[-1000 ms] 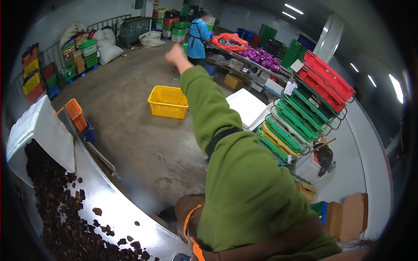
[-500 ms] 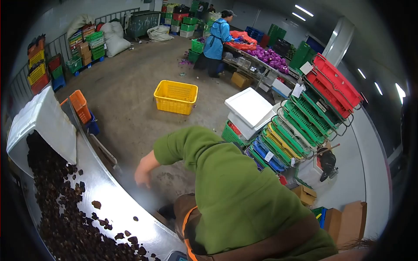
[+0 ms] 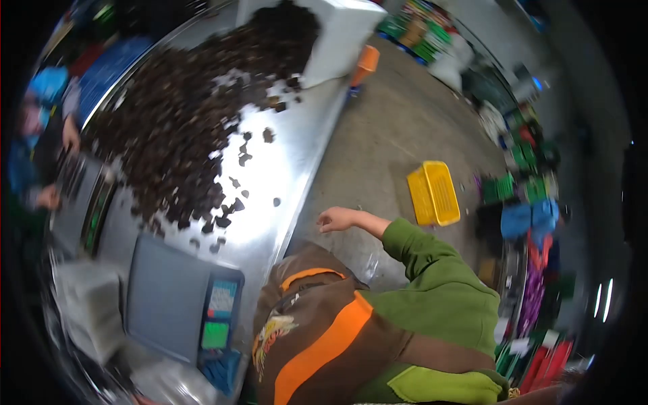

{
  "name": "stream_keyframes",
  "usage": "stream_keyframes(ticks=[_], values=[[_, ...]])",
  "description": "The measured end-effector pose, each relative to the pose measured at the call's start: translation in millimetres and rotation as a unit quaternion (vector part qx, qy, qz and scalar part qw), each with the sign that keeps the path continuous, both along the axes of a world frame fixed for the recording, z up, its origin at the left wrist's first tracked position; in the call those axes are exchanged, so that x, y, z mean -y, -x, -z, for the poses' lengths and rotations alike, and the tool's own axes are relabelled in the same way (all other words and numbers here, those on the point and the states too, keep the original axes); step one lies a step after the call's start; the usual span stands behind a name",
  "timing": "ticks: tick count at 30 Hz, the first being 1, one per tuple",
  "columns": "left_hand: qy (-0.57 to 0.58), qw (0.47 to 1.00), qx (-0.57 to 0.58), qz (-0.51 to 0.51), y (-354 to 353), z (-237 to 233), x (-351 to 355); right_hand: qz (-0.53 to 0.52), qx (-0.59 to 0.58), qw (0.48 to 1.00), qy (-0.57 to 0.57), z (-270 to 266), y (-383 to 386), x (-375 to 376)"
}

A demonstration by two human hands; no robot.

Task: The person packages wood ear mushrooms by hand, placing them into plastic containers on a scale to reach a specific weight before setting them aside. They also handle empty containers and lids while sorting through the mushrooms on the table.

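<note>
My right hand (image 3: 335, 219), at the end of a green sleeve, hangs over the floor just beyond the edge of the steel table (image 3: 297, 162). Its fingers are loosely bent and apart, and I see nothing in them. My left hand is outside the view. Across the table spreads a heap of dark brown, irregular pieces (image 3: 182, 135); blur hides their kind. They spill from a tipped white tub (image 3: 341, 40). Nearer my body stands a grey weighing scale (image 3: 169, 293) with a panel bearing a green patch.
A yellow crate (image 3: 432, 194) sits on the floor past my hand. At the left, a co-worker's hands (image 3: 70, 135) reach to the table. Another person in blue (image 3: 530, 219) stands far right. Beside the scale are a white block-like container (image 3: 88, 307) and blue crumpled material (image 3: 223, 371).
My view has swung left and tilted, bringing the scale and the co-worker at the table into sight. My right arm has straightened and the hand has lifted from low beside the table.
</note>
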State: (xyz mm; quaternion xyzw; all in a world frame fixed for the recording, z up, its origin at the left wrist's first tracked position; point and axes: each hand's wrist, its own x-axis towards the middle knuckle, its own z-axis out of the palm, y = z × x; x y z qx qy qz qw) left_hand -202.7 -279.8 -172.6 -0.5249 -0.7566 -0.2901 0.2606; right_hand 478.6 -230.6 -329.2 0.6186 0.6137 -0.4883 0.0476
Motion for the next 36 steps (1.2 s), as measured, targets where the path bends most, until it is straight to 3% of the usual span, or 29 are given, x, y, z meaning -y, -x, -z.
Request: stream_keyframes(ticks=[1, 3, 6, 7, 9, 11, 12, 13, 14, 15, 16, 18, 24, 26, 28, 30, 32, 34, 36], values=[[-0.048, 0.997, -0.037, 0.048, -38.0, -16.7, -23.0, 0.0, 0.001, 0.999, -0.047, -1.1, 7.6, -7.7], [0.019, 0.968, 0.099, 0.229, -47.0, 3.0, -44.3, 0.006, -0.01, 0.994, -0.105, -1.5, 36.2, -33.6], [0.102, 0.934, 0.179, 0.291, -96.3, 42.0, -88.1, 0.082, -0.066, 0.977, -0.186, 14.5, 81.8, -74.7], [0.131, 0.931, 0.126, 0.317, -113.8, 54.0, -98.7, 0.087, -0.054, 0.97, -0.221, 26.8, 86.9, -79.5], [0.257, 0.916, 0.094, 0.292, -150.1, 58.8, -101.6, 0.076, -0.043, 0.958, -0.273, 44.1, 104.7, -98.5], [0.29, 0.893, 0.104, 0.327, -152.0, 94.0, -101.1, 0.172, -0.079, 0.94, -0.284, 87.7, 112.5, -113.1], [0.289, 0.894, 0.113, 0.322, -156.6, 97.7, -96.4, 0.203, -0.092, 0.929, -0.296, 109.9, 114.4, -119.6], [0.23, 0.896, 0.099, 0.368, -150.2, 130.9, -97.1, 0.161, -0.054, 0.921, -0.352, 120.0, 122.3, -122.1], [0.25, 0.896, 0.097, 0.354, -152.9, 124.8, -94.2, 0.145, 0.006, 0.937, -0.318, 108.0, 137.5, -125.0], [0.266, 0.893, 0.095, 0.349, -159.3, 119.1, -94.7, 0.198, 0.03, 0.947, -0.251, 75.8, 154.4, -124.7], [0.283, 0.888, 0.092, 0.352, -159.9, 111.8, -94.1, 0.188, 0.045, 0.933, -0.304, 91.0, 161.6, -129.3], [0.3, 0.884, 0.074, 0.349, -155.6, 105.2, -93.0, 0.206, 0.071, 0.929, -0.3, 73.6, 185.4, -146.1], [0.396, 0.846, 0.035, 0.355, -152.0, 103.7, -94.7, 0.287, 0.023, 0.883, -0.371, 59.4, 216.9, -224.4], [0.408, 0.834, 0.058, 0.367, -149.1, 109.2, -97.9, 0.241, 0.038, 0.866, -0.436, 66.7, 216.6, -253.1], [0.426, 0.83, 0.055, 0.356, -148.3, 103.7, -101.4, 0.2, 0.064, 0.897, -0.389, 46.6, 218.4, -276.7], [0.397, 0.837, 0.08, 0.367, -146.9, 109.2, -100.0, 0.169, 0.094, 0.89, -0.412, 42.4, 220.3, -298.5], [0.391, 0.838, 0.101, 0.365, -147.3, 112.8, -98.6, 0.055, 0.135, 0.919, -0.365, 28.9, 220.9, -315.8], [0.377, 0.846, 0.118, 0.358, -149.1, 113.9, -97.5, 0.027, 0.153, 0.922, -0.354, 25.1, 220.9, -333.3], [0.375, 0.848, 0.121, 0.355, -150.8, 112.4, -98.1, -0.053, 0.208, 0.938, -0.271, 19.6, 222.6, -345.9]])
